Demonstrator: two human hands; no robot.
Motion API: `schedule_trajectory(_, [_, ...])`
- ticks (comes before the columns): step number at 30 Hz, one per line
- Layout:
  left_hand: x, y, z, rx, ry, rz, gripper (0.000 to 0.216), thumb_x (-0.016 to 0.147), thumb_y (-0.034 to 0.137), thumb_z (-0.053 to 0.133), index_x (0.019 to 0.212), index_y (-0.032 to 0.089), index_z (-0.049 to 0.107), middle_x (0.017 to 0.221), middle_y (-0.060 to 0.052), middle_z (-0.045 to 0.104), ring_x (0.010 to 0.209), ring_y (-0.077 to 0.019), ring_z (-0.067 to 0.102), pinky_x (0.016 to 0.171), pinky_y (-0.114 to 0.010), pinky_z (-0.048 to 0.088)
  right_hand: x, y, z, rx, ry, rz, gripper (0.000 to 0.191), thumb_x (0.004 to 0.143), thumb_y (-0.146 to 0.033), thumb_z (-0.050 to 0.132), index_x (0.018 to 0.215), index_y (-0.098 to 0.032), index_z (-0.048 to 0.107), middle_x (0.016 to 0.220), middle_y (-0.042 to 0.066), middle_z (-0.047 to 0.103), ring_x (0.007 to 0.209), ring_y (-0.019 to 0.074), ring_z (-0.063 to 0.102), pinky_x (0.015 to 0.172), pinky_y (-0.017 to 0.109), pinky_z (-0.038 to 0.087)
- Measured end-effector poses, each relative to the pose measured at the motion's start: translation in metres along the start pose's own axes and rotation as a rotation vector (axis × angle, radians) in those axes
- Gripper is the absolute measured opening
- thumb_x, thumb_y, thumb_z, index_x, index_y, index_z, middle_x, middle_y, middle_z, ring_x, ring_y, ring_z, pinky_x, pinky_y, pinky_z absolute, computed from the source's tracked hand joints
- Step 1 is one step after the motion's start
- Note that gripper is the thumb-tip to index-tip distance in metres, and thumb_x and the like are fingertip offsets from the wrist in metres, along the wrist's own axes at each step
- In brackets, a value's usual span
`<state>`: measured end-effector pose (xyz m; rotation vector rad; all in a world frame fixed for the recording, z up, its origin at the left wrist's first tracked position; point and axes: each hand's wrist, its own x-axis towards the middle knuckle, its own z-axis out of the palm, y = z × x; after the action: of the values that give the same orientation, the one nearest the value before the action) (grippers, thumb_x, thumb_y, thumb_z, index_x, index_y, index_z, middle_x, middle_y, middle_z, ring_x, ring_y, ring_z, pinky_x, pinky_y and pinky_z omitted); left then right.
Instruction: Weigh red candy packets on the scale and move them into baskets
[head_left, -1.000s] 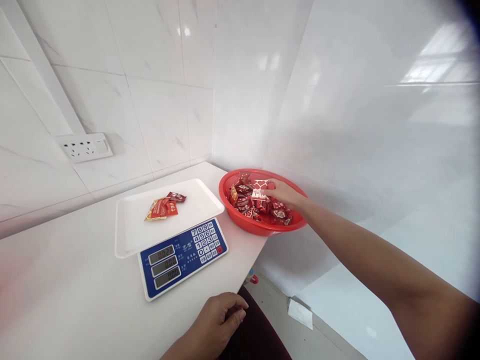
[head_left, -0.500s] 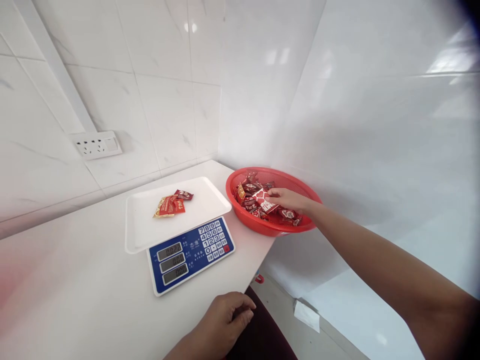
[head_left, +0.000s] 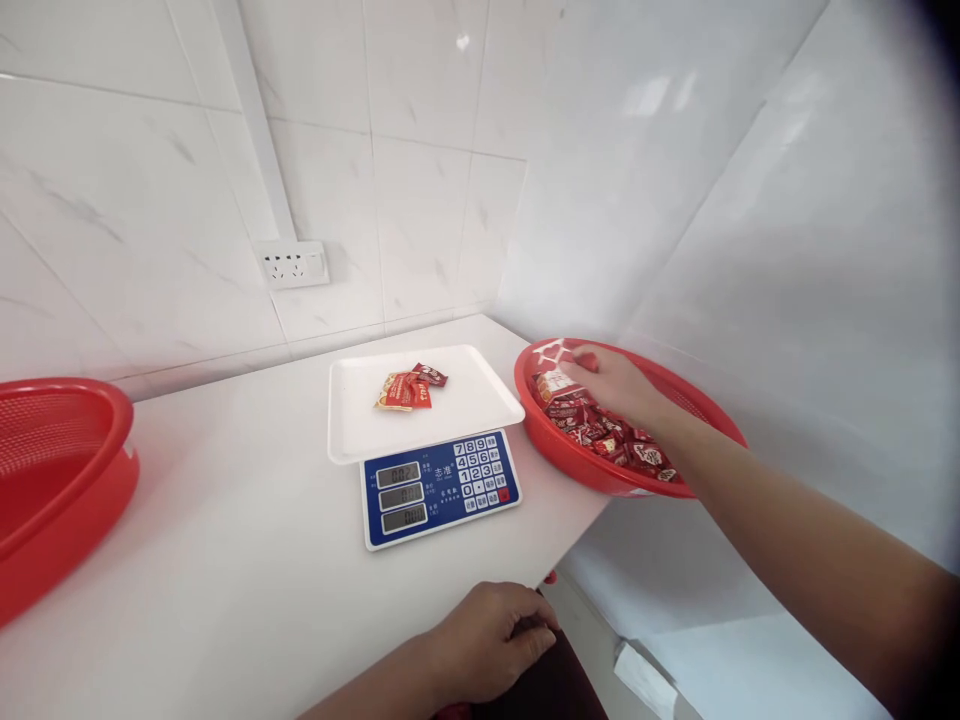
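My right hand [head_left: 611,380] is closed on a red-and-white packet with hearts [head_left: 551,360], held over the red perforated basket [head_left: 547,450] at the right. Under it, in the basket, lie several red wrapped snack packets [head_left: 600,430]. At the table's front edge rests my left hand [head_left: 499,640], its fingers loosely curled and nothing seen in them. A few small red and yellow packets [head_left: 405,390] lie on the white tray [head_left: 352,430] of a scale. The scale's blue panel [head_left: 442,490] has number keys and three small displays.
Another red perforated basket [head_left: 67,480] stands at the left on the white table [head_left: 247,560]. Behind are a tiled wall and a power socket [head_left: 292,265]. A white wall closes off the right side. Past the table's right edge the floor shows.
The view has turned left, so a second red basket now shows. My right hand has lifted the heart packet from the pile toward the basket's back left rim. My left hand keeps its curl.
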<state>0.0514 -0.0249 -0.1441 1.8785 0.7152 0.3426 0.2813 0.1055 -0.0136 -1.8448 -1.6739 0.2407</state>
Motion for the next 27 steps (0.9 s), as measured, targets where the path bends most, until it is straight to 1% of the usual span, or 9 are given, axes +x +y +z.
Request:
schedule_trajectory(3, [-0.001, -0.001, 0.0, -0.017, -0.003, -0.003, 0.026, 0.082, 0.029, 0.046, 0.1, 0.025, 0.065, 0.093, -0.001, 0.066, 0.081, -0.0154, 0.058, 0.072, -0.024, 0.044, 0.008, -0.036, 0.024, 0.086, -0.172, -0.079, 0.02, 0.08, -0.038, 0.051, 0.079, -0.02, 0.058, 0.079, 0.002, 0.064, 0.073, 0.0165, 0.056, 0.064, 0.026, 0.04])
schedule_trajectory(5, [-0.001, -0.001, -0.001, -0.028, -0.004, 0.003, 0.026, 0.082, 0.029, 0.046, 0.1, 0.025, 0.065, 0.093, -0.001, 0.066, 0.079, -0.0149, 0.058, 0.071, -0.023, 0.045, 0.013, -0.053, 0.041, 0.155, -0.249, -0.066, 0.018, 0.08, -0.037, 0.051, 0.082, -0.02, 0.057, 0.08, 0.002, 0.064, 0.071, 0.0155, 0.057, 0.061, 0.025, 0.041])
schedule_trajectory(8, [-0.002, 0.0, -0.002, -0.032, -0.004, 0.019, 0.026, 0.082, 0.028, 0.047, 0.1, 0.024, 0.065, 0.092, -0.001, 0.066, 0.078, -0.0144, 0.058, 0.07, -0.023, 0.045, 0.017, -0.063, 0.056, 0.185, -0.256, -0.032, 0.022, 0.081, -0.038, 0.05, 0.095, -0.022, 0.056, 0.087, 0.003, 0.064, 0.069, 0.0149, 0.057, 0.058, 0.024, 0.042])
schedule_trajectory(10, [-0.002, 0.001, -0.002, -0.032, -0.002, 0.024, 0.026, 0.082, 0.027, 0.047, 0.1, 0.024, 0.065, 0.092, -0.001, 0.066, 0.078, -0.0144, 0.058, 0.07, -0.023, 0.045, 0.017, -0.061, 0.058, 0.132, -0.22, -0.048, 0.025, 0.081, -0.038, 0.05, 0.101, -0.023, 0.055, 0.09, 0.004, 0.064, 0.071, 0.0155, 0.058, 0.061, 0.026, 0.043])
schedule_trajectory(15, [-0.003, 0.003, -0.004, -0.029, -0.003, 0.028, 0.026, 0.082, 0.027, 0.047, 0.1, 0.024, 0.065, 0.092, -0.001, 0.066, 0.078, -0.0145, 0.059, 0.071, -0.023, 0.045, 0.007, -0.034, 0.034, -0.001, -0.093, -0.109, 0.025, 0.08, -0.034, 0.052, 0.1, -0.021, 0.059, 0.101, 0.005, 0.063, 0.087, 0.0202, 0.057, 0.076, 0.03, 0.042])
schedule_trajectory(19, [-0.001, 0.004, -0.004, -0.023, -0.013, 0.017, 0.026, 0.082, 0.027, 0.047, 0.101, 0.025, 0.065, 0.095, -0.001, 0.066, 0.083, -0.0155, 0.059, 0.074, -0.024, 0.045, 0.004, 0.006, 0.003, -0.101, -0.04, -0.017, 0.021, 0.08, -0.035, 0.052, 0.096, -0.024, 0.06, 0.098, 0.004, 0.064, 0.087, 0.0225, 0.057, 0.075, 0.033, 0.041])
schedule_trajectory(21, [0.0, 0.005, -0.004, -0.028, -0.014, 0.009, 0.026, 0.082, 0.026, 0.047, 0.101, 0.025, 0.065, 0.096, -0.001, 0.067, 0.085, -0.0156, 0.059, 0.075, -0.024, 0.045, 0.004, 0.026, -0.013, -0.195, -0.098, 0.057, 0.017, 0.079, -0.034, 0.054, 0.091, -0.024, 0.062, 0.095, 0.005, 0.065, 0.084, 0.024, 0.058, 0.072, 0.034, 0.041])
schedule_trajectory(24, [0.002, 0.005, -0.004, -0.029, -0.004, -0.003, 0.025, 0.082, 0.026, 0.047, 0.099, 0.025, 0.065, 0.096, -0.001, 0.067, 0.085, -0.0156, 0.059, 0.076, -0.024, 0.044, 0.002, 0.049, -0.03, -0.286, -0.274, 0.133, 0.012, 0.075, -0.031, 0.06, 0.078, -0.021, 0.065, 0.086, 0.007, 0.066, 0.081, 0.0262, 0.058, 0.07, 0.035, 0.041])
schedule_trajectory(27, [0.003, 0.003, -0.002, -0.032, 0.0, -0.029, 0.023, 0.082, 0.027, 0.047, 0.097, 0.024, 0.065, 0.093, -0.001, 0.067, 0.082, -0.0152, 0.06, 0.074, -0.024, 0.045, 0.003, 0.059, -0.03, -0.225, -0.328, 0.12, 0.016, 0.073, -0.036, 0.062, 0.075, -0.021, 0.066, 0.085, 0.007, 0.066, 0.082, 0.0252, 0.059, 0.072, 0.033, 0.041])
